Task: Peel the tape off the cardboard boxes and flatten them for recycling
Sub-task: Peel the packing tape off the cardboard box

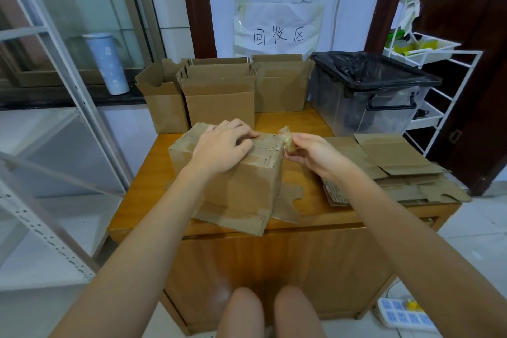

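Tape wad point(288, 139) pinched in right fingers point(299, 143); left fingers point(241, 132) press box point(233, 181).

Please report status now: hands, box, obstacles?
Left hand presses brown cardboard box top. Right hand pinches crumpled clear tape wad. Nothing blocking.

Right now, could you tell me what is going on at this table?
A person is stripping tape from a cardboard box on the wooden table. The left hand rests on top of the box, while the right hand pinches a crumpled wad of peeled tape. Flattened boxes lie to the right; three open boxes wait behind.
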Motion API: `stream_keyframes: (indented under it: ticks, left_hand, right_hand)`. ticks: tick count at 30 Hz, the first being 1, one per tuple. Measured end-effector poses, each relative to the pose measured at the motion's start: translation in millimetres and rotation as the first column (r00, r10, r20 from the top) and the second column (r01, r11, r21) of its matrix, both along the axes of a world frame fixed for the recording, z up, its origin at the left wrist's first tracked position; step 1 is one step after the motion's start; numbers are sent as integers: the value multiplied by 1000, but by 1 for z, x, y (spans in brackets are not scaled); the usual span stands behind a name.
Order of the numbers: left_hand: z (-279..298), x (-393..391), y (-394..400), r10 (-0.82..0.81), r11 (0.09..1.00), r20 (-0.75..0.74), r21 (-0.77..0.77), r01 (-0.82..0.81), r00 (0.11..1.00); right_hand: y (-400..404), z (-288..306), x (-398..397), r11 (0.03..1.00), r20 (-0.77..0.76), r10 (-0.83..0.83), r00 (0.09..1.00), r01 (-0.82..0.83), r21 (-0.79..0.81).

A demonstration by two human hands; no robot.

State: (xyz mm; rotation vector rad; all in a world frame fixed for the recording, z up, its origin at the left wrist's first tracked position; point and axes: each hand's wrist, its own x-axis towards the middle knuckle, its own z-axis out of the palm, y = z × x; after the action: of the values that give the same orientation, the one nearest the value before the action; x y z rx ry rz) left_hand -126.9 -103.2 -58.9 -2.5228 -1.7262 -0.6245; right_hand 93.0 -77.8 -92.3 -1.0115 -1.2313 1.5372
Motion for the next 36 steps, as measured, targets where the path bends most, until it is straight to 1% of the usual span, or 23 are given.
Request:
stream_keyframes:
  ticks: [2, 4, 7, 10, 11, 12, 14, 15, 18, 21, 23, 28, 31, 33, 36]
  left_hand:
    - [0, 0, 0, -3, 1000, 2, 0, 3, 1000]
    - [0, 0, -1, -5, 1000, 7, 1, 5, 1000]
    - [1, 1, -1, -3, 1000, 7, 6, 3, 1000]
    - [1, 1, -1, 1, 1000, 5, -2, -1, 1000]
    - [1, 1, -1, -1, 1000, 3, -5, 1, 1000]
    - [1, 1, -2, -1, 1000, 3, -7, 1, 1000]
    - [1, 0, -1, -1, 1000, 5, -8, 1, 1000]
    - [1, 0, -1, -1, 1000, 6, -9, 1, 1000]
    - [1, 1, -1, -3, 1000, 4, -6, 3, 1000]
    - [1, 0, -1, -4, 1000, 3, -6, 4, 1000]
    - [1, 0, -1, -2, 1000, -5, -8, 2, 1000]
    - [1, 1, -2, 1, 1000, -15, -4, -1, 1000]
    - [0, 1, -1, 4, 1000, -12, -4, -4, 1000]
    - [1, 1, -1, 6, 1000, -7, -4, -7, 1000]
    - [1, 2, -2, 6, 1000, -4, -3, -6, 1000]
  right_hand:
    - [-1, -4, 1, 999, -51, -40, 998, 40, -14]
    - [1, -8, -3, 992, -184, -108, 977, 93, -85]
    - [5, -14, -14, 960, -380, -223, 898, 134, -248]
    - [7, -24, -24, 927, -465, -305, 831, 147, -346]
    - [7, -27, -25, 922, -448, -325, 833, 173, -347]
    - [7, -27, -25, 922, -391, -338, 856, 217, -321]
    - [6, -25, -25, 931, -176, -340, 924, 304, -203]
    - [6, -23, -25, 936, -80, -335, 939, 322, -143]
    - [7, -21, -23, 948, 78, -308, 948, 313, -66]
    - [6, -20, -24, 957, 277, -284, 918, 287, 30]
    - [4, -22, -25, 952, 308, -305, 901, 300, 65]
    - [1, -26, -27, 941, 322, -338, 884, 322, 105]
    - [1, -23, -24, 938, 298, -347, 890, 330, 105]
    - [0, -21, -20, 943, 281, -332, 901, 311, 115]
    - [-2, -18, -18, 963, 266, -267, 926, 248, 104]
